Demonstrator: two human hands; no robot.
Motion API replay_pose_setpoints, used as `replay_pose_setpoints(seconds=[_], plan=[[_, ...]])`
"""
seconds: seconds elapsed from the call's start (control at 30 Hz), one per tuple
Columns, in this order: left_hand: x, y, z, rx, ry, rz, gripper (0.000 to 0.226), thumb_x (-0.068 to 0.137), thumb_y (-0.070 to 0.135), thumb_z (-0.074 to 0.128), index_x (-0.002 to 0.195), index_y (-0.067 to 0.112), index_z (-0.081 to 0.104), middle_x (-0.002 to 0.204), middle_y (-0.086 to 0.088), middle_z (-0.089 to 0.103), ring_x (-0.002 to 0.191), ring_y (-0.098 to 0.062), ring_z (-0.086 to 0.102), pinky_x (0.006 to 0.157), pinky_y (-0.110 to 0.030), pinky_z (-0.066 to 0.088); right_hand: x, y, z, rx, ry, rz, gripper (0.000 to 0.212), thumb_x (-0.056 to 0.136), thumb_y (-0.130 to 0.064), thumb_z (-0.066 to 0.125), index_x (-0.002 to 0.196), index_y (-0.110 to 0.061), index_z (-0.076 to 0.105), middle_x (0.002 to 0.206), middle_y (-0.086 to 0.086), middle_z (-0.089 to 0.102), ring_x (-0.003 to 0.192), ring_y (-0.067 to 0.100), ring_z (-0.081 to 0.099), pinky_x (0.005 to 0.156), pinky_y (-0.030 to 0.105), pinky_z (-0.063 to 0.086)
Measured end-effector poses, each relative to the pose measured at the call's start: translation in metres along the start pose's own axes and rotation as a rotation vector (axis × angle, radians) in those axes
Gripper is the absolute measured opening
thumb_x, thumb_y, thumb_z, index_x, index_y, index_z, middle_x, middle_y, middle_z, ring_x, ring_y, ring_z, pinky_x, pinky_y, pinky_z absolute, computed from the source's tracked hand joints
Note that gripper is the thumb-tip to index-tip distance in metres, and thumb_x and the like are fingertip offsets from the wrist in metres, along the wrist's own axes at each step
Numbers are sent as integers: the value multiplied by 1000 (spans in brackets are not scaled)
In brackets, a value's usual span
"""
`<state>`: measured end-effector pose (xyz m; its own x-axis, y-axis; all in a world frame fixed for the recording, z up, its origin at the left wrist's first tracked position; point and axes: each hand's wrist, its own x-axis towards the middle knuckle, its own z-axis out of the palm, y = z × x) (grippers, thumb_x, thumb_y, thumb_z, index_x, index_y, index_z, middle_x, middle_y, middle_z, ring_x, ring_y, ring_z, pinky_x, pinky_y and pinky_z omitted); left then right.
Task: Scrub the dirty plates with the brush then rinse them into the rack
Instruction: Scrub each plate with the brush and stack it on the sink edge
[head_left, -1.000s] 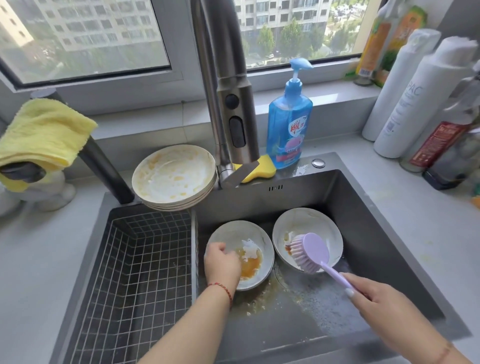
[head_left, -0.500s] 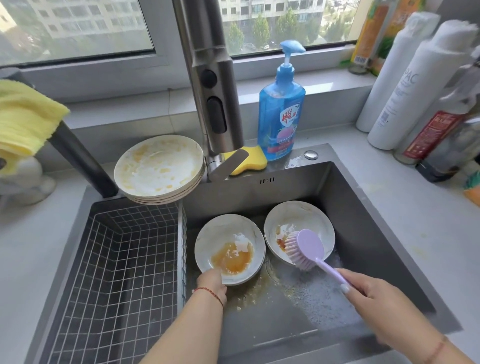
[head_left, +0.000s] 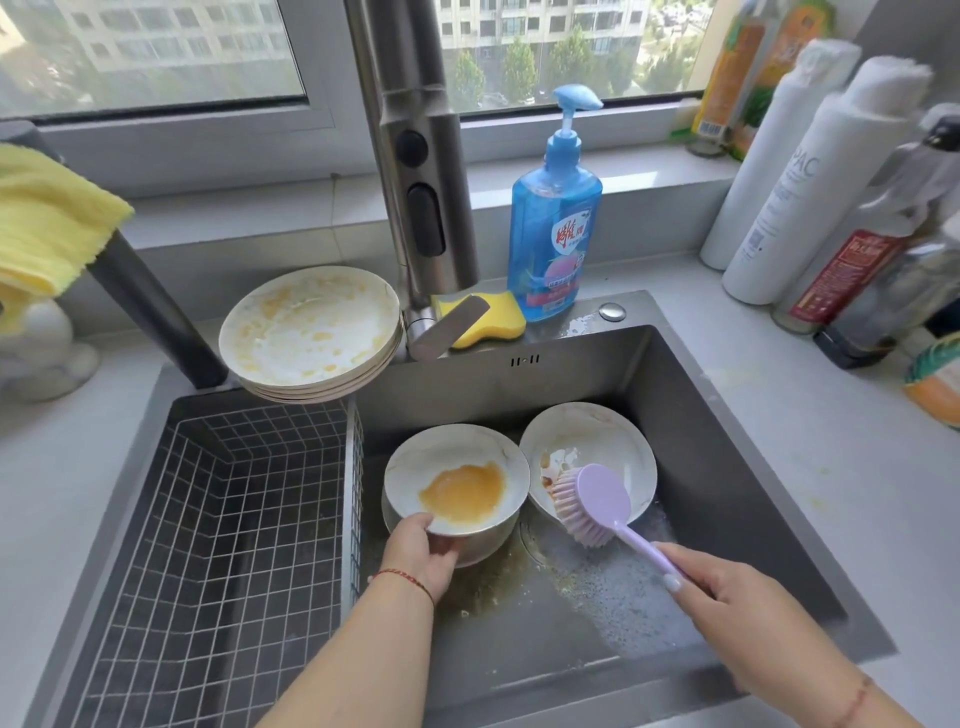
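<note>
My left hand grips the near rim of a white plate smeared with orange sauce and holds it lifted above another dish in the sink basin. My right hand grips the handle of a lilac dish brush, whose bristles rest against the lower edge of a second dirty white plate leaning at the basin's back right. A stack of dirty plates sits on the sink's back rim, left of the faucet. The wire rack fills the sink's left half and holds nothing.
The steel faucet rises over the middle of the sink. Behind it lie a yellow sponge and a blue soap bottle. Several bottles crowd the right counter. A yellow cloth hangs at far left.
My left hand slid from the plate's top to its near rim and lifted the plate off the dish beneath. The brush stayed at the right plate.
</note>
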<state>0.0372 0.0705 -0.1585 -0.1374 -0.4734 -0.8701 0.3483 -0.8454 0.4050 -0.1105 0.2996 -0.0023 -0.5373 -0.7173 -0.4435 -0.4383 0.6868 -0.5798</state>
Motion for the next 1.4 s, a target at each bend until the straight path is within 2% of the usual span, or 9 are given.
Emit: replay_pose_setpoints(seconds=[0.17,0.33,0.43,0.63,0.87,1.0,1.2,1.33,1.4], plan=[[-6,5,7,25,-57,-25,42,100,4,50,141,3,43,125,-20,55,123,-38,52,88,-51,52,-2,5,-1,-17,7,26,34,97,-30,44,110,-61,52,51,-22,49,44,-1,42,46,12,30],[-15,2,6,82,-79,-4,43,103,13,50,144,9,40,133,-19,51,123,-42,51,95,-65,48,-1,10,-2,29,9,49,37,95,-23,45,105,-57,56,53,-13,48,45,2,40,46,16,34],[-34,2,6,79,-156,5,40,105,24,46,142,12,39,129,-19,52,108,-42,55,76,-64,55,2,6,-2,104,-27,54,48,90,-9,44,106,-51,58,54,-9,47,46,8,41,46,22,38],[-73,-6,-4,160,-299,36,38,105,37,43,130,11,54,119,-21,66,107,-40,65,80,-59,57,1,-23,0,271,-159,-33,53,91,-3,39,115,-48,54,62,0,53,44,16,47,47,26,41],[-112,-19,-33,204,-372,82,39,106,41,35,130,17,55,107,-14,75,95,-34,72,68,-53,59,1,-50,11,72,-174,-97,32,97,-23,35,113,-48,48,59,-6,59,48,24,58,58,41,52],[-121,-18,-44,216,-391,146,40,106,43,34,130,19,55,108,-13,75,93,-33,74,67,-52,59,-4,-48,12,-339,-88,-187,38,99,-24,30,134,-25,45,67,-10,43,73,24,56,57,21,40],[-127,-17,-48,275,-402,214,46,103,51,32,133,22,51,113,-14,73,97,-39,71,74,-62,57,-34,-58,20,-434,-304,-275,35,99,-24,33,127,-23,54,90,-1,57,79,16,51,79,31,47],[-134,-26,-49,365,-393,269,50,98,58,32,130,25,53,113,-13,73,92,-35,73,63,-50,58,-34,-83,31,-284,-327,-228,41,98,-27,33,127,-53,46,80,-4,59,52,11,46,49,26,50],[-139,-30,-49,385,-417,291,48,99,57,32,127,26,54,110,-11,74,84,-31,74,60,-46,58,-22,-94,30,-371,-244,-264,47,99,-23,32,136,-52,38,72,-7,49,47,6,36,38,18,39]])
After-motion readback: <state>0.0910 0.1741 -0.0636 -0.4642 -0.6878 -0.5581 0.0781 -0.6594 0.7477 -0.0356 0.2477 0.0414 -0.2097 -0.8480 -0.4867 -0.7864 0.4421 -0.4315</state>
